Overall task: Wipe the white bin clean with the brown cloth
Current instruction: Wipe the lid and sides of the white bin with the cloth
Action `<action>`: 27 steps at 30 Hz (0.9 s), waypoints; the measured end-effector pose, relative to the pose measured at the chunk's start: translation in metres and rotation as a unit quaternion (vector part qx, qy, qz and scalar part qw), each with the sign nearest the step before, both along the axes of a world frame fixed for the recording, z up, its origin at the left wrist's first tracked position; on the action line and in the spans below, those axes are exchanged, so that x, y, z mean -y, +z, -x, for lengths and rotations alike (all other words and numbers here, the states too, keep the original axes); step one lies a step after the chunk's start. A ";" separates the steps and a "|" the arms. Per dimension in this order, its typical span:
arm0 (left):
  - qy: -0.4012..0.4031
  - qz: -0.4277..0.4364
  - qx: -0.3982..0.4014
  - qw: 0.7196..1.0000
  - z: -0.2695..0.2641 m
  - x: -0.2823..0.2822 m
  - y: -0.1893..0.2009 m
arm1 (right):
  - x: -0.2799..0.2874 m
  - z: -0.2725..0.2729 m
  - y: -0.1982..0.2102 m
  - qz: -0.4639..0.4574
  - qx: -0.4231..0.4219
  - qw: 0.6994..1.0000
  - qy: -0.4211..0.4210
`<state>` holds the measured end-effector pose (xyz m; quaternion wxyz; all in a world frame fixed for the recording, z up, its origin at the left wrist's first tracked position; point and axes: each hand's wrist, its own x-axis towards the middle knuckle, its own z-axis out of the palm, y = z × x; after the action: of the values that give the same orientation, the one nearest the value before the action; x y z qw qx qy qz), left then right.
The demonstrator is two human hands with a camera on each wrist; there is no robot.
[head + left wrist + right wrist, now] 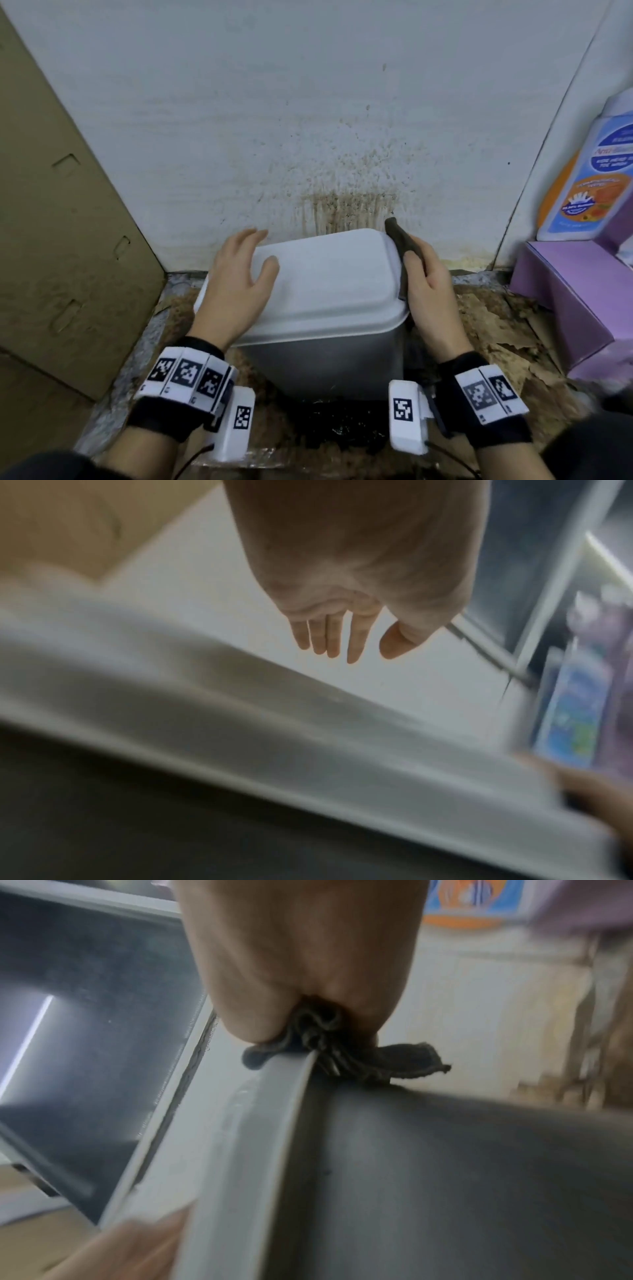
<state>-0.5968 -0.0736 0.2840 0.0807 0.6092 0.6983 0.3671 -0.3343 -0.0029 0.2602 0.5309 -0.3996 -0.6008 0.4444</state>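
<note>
In the head view, the white bin (318, 291) is standing on a stained, littered floor close against the far wall, directly below a brown splatter stain (349, 209), with a cardboard box (51, 222) leaning at the left and a purple box (575, 291) with a soap bottle (592, 174) at the right. The left hand (239, 287) is lying on the left part of the bin's lid, its fingers straight and spread, steadying the bin and gripping nothing. The right hand (428, 284) is holding the brown cloth (400, 246) against the right edge of the lid, near the far right corner, with the thumb on top of the cloth. In the left wrist view, the left hand's 4 fingers (329, 639) are reaching out straight and close together with the thumb set apart, above the blurred white lid; whether they are touching it here cannot be told. In the right wrist view, the thumb and fingers are pinching the bunched cloth (387, 1061) right on the thin lid rim (284, 1123), with the bin's grey side wall (462, 1177) falling away below. The step in hand appears to be wiping the lid's right rim. The next move probably calls for drawing the pinched cloth along that rim toward the near corner while the left hand is bracing the bin, then working over the lid top and the side walls.
</note>
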 end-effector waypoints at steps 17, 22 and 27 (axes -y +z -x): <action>-0.025 0.150 -0.016 0.988 0.006 0.017 -0.038 | 0.001 -0.053 -0.013 -0.002 0.127 0.986 -0.106; -0.026 0.144 0.000 0.989 0.009 0.016 -0.044 | 0.022 -0.034 0.016 -0.056 0.191 0.975 -0.096; -0.047 0.149 -0.012 0.988 0.012 0.015 -0.049 | 0.029 0.010 0.007 -0.077 0.441 0.894 -0.031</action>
<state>-0.6092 -0.0888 0.2349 0.1797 0.6270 0.7165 0.2475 -0.3446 -0.0317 0.2673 0.2542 -0.5306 -0.7929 0.1585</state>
